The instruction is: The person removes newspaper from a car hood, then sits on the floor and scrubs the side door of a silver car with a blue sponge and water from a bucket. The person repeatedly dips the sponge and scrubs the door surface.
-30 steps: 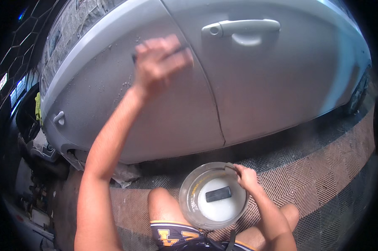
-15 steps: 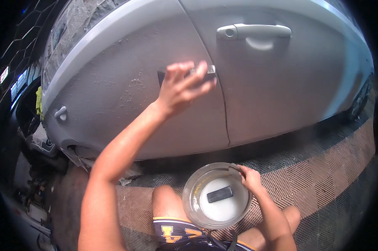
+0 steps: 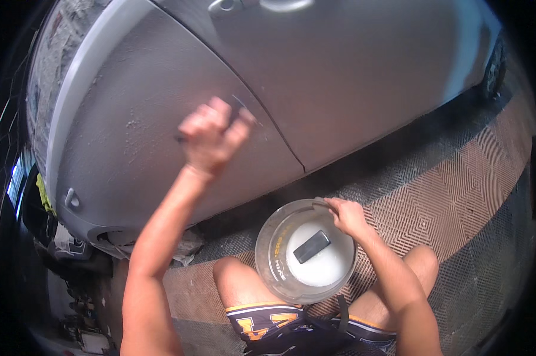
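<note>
A grey car (image 3: 339,77) is seen from above, its side curving across the upper half of the view. Over the panel left of a dark door seam (image 3: 250,92), the left hand (image 3: 211,136) is held, blurred. A flat dark block (image 3: 179,138) is grasped in its fingers, mostly covered by the hand, so that only bits of its edges are shown; whether the panel is touched by it cannot be told. Left of the hand, the paint is dotted with water droplets (image 3: 134,124).

Below, a see-through bucket (image 3: 269,243) is set between two bare thighs. Its upper rim is gripped by the bent fingers of the right hand (image 3: 348,218). Inside, a second dark block (image 3: 312,247), oblong and tilted, is surrounded by white, cloudy liquid (image 3: 315,275).

Dark shorts (image 3: 268,320) with yellow-orange trim are worn by the seated person. The floor is covered with ridged tiles (image 3: 422,196) in brown and dark grey. At the top, a door handle (image 3: 235,6) is partly cut off by the frame edge. At the upper left, the car is covered with crinkled sheeting (image 3: 66,47); lower down, a yellow-green cloth (image 3: 43,194) is seen beyond the car's end.
</note>
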The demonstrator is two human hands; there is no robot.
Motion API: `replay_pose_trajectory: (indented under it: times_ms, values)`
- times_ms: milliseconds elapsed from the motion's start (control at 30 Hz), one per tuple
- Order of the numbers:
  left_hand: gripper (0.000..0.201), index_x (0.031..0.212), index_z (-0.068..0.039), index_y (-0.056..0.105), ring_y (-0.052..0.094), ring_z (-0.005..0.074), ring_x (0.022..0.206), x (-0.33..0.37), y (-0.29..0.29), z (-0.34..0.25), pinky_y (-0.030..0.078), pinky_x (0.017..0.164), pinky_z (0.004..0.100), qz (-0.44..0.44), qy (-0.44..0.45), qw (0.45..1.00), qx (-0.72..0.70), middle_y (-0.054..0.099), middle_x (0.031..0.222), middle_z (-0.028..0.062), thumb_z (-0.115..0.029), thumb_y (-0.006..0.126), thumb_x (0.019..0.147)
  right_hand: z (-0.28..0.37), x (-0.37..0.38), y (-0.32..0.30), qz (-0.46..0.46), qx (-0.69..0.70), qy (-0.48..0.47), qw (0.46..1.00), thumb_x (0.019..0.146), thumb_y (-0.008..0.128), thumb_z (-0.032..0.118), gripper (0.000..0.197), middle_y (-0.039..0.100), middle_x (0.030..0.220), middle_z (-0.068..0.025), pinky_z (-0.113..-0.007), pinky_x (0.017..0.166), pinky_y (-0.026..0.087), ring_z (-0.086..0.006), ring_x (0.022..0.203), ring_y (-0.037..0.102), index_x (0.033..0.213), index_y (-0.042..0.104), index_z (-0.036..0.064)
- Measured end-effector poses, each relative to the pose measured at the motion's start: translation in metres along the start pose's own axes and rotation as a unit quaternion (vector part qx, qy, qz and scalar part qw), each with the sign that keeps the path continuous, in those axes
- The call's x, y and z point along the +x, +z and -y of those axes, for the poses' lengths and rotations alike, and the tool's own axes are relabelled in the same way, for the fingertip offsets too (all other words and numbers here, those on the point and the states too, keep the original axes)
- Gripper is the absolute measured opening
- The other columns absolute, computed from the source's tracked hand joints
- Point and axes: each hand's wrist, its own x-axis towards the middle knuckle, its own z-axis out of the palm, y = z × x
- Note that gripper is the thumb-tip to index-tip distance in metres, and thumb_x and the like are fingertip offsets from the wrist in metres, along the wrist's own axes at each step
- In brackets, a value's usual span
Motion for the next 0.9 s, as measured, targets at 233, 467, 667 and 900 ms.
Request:
replay_pose_trajectory:
  times_ms: [233, 467, 667, 900]
  values:
    - [0.015, 0.103, -0.029, 0.072, 0.059, 0.0278, 0.114, -0.051, 0.006, -0.059, 0.045, 0.097, 0.0415, 0.050, 0.069, 0.996, -0.014, 0.070, 0.125, 0.0043, -0.031, 0.079, 0.090, 0.017, 0.001, 0.005, -0.001, 0.010, -0.031, 0.999, 0.093, 0.067, 0.015, 0.035, 0.076, 0.113, -0.0108, -0.047, 0.085, 0.060, -0.0353, 0.097, 0.074, 0.128, 0.072, 0.0123]
    - [0.025, 0.108, -0.030, 0.080, 0.059, 0.0257, 0.111, 0.056, -0.014, 0.092, 0.042, 0.098, 0.0394, -0.061, -0.096, 0.993, 0.026, 0.069, 0.131, 0.0050, -0.018, 0.081, 0.086, 0.000, -0.002, -0.001, -0.015, 0.006, -0.006, 1.000, 0.094, 0.069, 0.017, 0.036, 0.076, 0.115, -0.0096, -0.048, 0.086, 0.060, -0.0362, 0.098, 0.073, 0.129, 0.072, 0.0159]
    - [0.031, 0.107, -0.039, 0.083, 0.059, 0.0211, 0.118, 0.020, -0.038, 0.060, 0.046, 0.096, 0.0368, 0.001, -0.043, 0.996, -0.083, 0.068, 0.137, 0.0014, -0.018, 0.084, 0.083, 0.003, -0.002, 0.003, 0.003, 0.027, 0.005, 1.000, 0.092, 0.070, 0.016, 0.037, 0.076, 0.117, -0.0115, -0.047, 0.090, 0.059, -0.0366, 0.101, 0.073, 0.129, 0.074, 0.0174]
    - [0.031, 0.110, -0.032, 0.084, 0.059, 0.0253, 0.107, 0.063, -0.016, 0.076, 0.046, 0.092, 0.0390, -0.071, -0.112, 0.991, -0.018, 0.070, 0.133, 0.0031, -0.013, 0.078, 0.087, 0.003, 0.002, 0.004, -0.004, 0.057, 0.004, 0.998, 0.092, 0.071, 0.017, 0.036, 0.077, 0.112, -0.0130, -0.048, 0.089, 0.059, -0.0372, 0.099, 0.073, 0.127, 0.075, 0.0153]
